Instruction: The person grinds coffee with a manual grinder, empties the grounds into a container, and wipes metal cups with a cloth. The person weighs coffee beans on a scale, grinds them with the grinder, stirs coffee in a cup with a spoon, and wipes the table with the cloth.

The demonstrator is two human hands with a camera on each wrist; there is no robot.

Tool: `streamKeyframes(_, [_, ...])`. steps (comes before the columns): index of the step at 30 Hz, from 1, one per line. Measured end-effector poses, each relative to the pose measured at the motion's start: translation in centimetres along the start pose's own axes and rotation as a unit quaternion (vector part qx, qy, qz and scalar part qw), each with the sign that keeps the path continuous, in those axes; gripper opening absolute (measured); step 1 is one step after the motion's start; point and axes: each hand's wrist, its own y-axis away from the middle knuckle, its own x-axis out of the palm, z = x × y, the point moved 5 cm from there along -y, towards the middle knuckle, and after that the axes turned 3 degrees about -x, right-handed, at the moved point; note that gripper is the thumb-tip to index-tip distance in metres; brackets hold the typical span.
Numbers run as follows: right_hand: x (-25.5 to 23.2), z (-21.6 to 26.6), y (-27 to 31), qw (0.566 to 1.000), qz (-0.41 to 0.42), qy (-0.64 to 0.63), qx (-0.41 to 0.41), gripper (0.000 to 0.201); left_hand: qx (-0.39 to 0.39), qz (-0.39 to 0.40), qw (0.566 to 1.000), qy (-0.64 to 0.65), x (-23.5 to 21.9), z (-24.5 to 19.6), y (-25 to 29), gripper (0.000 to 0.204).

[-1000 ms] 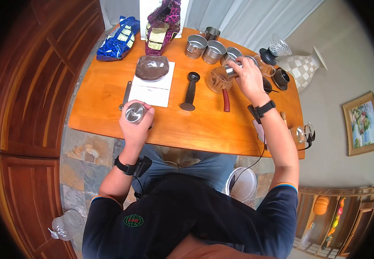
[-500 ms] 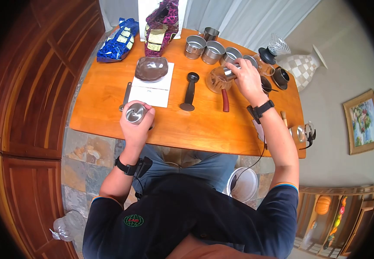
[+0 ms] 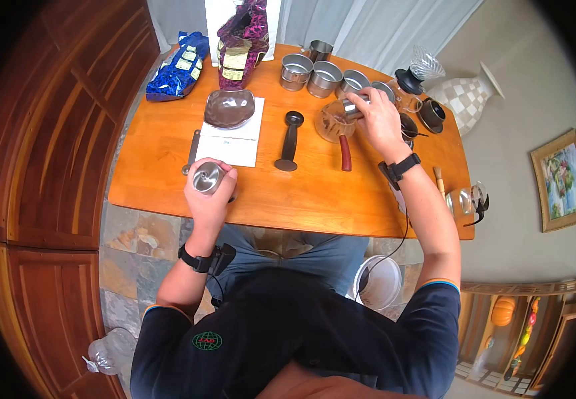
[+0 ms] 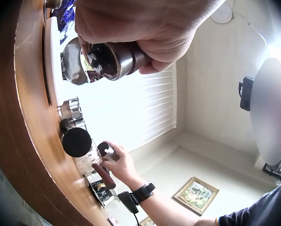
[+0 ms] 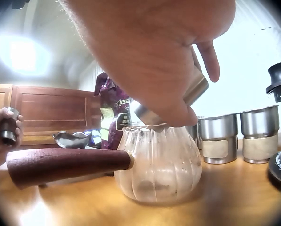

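My left hand (image 3: 202, 198) grips a metal hand coffee grinder (image 3: 208, 178) close over the table's front left. The left wrist view shows the burr at the grinder's lower end (image 4: 113, 63), with no cup under it. At the right, my right hand (image 3: 381, 121) holds a small metal cup (image 3: 354, 107), tilted with its mouth over a ribbed glass pot (image 5: 159, 167). This pot stands on the table, its dark red wooden handle (image 3: 346, 154) toward me. Brown residue clings to its inside wall.
A black scoop-like tool (image 3: 290, 141) lies mid-table. Left of it, a brown dish (image 3: 230, 109) stands by a white sheet (image 3: 238, 151). Several metal canisters (image 3: 324, 80) line the back, beside a purple bag (image 3: 236, 63) and a blue bag (image 3: 180, 70). A white bucket (image 3: 380, 282) sits on the floor.
The head view has shifted slightly. Both hands keep their holds; the cup stays tilted over the glass pot.
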Motion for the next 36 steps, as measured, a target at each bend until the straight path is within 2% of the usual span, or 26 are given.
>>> streamKeyframes(15, [0.0,0.3,0.1,1.000,-0.023,-0.005,0.015,0.058,0.018,-0.010,1.000,0.014,0.3,-0.5,0.2,0.024])
streamKeyframes(18, [-0.6,0.2,0.4,0.998,-0.047,-0.020,0.048,0.058,0.014,-0.012,1.000,0.012,0.4,-0.6,0.3,0.024])
streamKeyframes(20, [-0.1,0.1,0.6,0.999,-0.023,-0.010,0.035,0.059,0.021,-0.009,1.000,0.011,0.4,-0.3,0.1,0.024])
streamKeyframes(22, [-0.3,-0.2,0.7,0.998,-0.035,-0.016,0.052,0.059,0.028,-0.005,1.000,0.010,0.4,-0.4,0.1,0.024])
streamKeyframes(25, [-0.2,-0.2,0.7,0.998,-0.030,-0.019,0.057,0.059,-0.003,0.007,1.000,0.003,0.4,0.0,0.3,0.027])
streamKeyframes(27, [-0.2,-0.1,0.7,0.998,-0.015,-0.012,0.052,0.059,0.022,0.007,0.999,-0.027,0.4,0.1,0.2,0.027])
streamKeyframes(29, [-1.0,-0.1,0.7,0.994,-0.077,-0.029,0.071,0.058,0.023,0.001,1.000,-0.012,0.7,-0.2,0.3,0.025])
streamKeyframes(30, [-0.9,-0.1,0.7,0.994,-0.078,-0.029,0.072,0.058,0.025,-0.005,1.000,0.004,0.8,-0.3,0.4,0.024])
streamKeyframes(32, [0.1,-0.1,0.7,0.998,-0.013,-0.028,0.060,0.058,0.022,-0.003,1.000,0.006,0.8,-0.3,0.5,0.024])
streamKeyframes(36, [-0.5,-0.1,0.8,0.995,-0.053,-0.039,0.078,0.059,0.015,-0.005,1.000,0.024,0.8,-0.1,0.5,0.024])
